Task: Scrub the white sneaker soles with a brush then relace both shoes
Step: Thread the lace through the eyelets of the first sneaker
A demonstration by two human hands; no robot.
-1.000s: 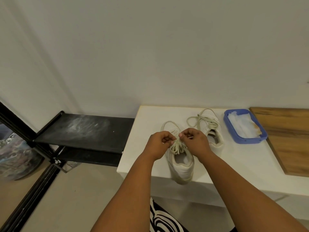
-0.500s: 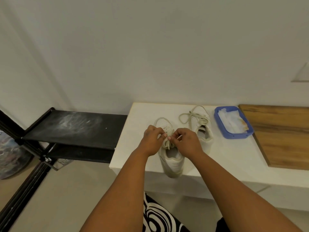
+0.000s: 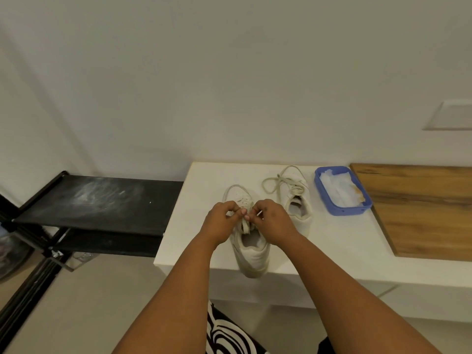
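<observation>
Near sneaker (image 3: 251,254) sits on the white tabletop (image 3: 204,231) with its heel poking just past the front edge, toe pointing at the wall. Both hands meet over its tongue: the left hand (image 3: 220,223) and the right hand (image 3: 274,222) each have their fingers curled in, pinching the lace (image 3: 245,224) between thumb and fingertips, knuckles almost touching. A loop of that lace lies out around the toe.

The second sneaker (image 3: 296,198) stands just to the right and a little farther back, well inside the edges, its lace loose and sprawled toward the left. Right beside it, close but apart, is a blue tray (image 3: 319,186) with something white and crumpled in it; I cannot tell what it is. The tray's right side lies near the edge of a wooden board (image 3: 421,210), which covers the tabletop's right part and runs out of view.

The tabletop's left edge stops just right of the black shelf (image 3: 97,200), whose top is dusty. Bare white surface lies left of the near sneaker up to that edge, and in front of the tray and board down to the front edge. Below, bare floor (image 3: 84,302) stretches in front of the shelf.
</observation>
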